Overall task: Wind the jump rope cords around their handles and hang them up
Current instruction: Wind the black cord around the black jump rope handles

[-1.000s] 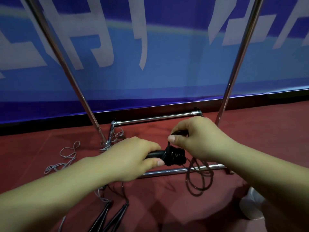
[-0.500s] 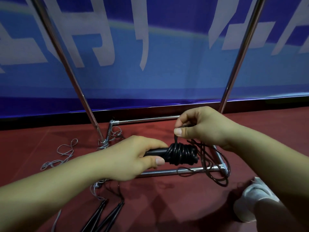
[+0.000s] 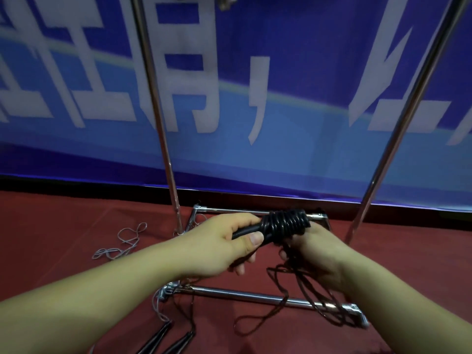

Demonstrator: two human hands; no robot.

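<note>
A person's left hand grips black handles wound with cord, above a metal rack; the right hand curls around the loose cord beneath the coil.

Two hands: left, right. One wound black handle bundle. Two upright poles. One banner.

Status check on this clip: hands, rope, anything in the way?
Left hand grips black handles. Right hand feeds loose cord under the coil. Not hung yet. Slack lies over the rack's base bar.
</note>
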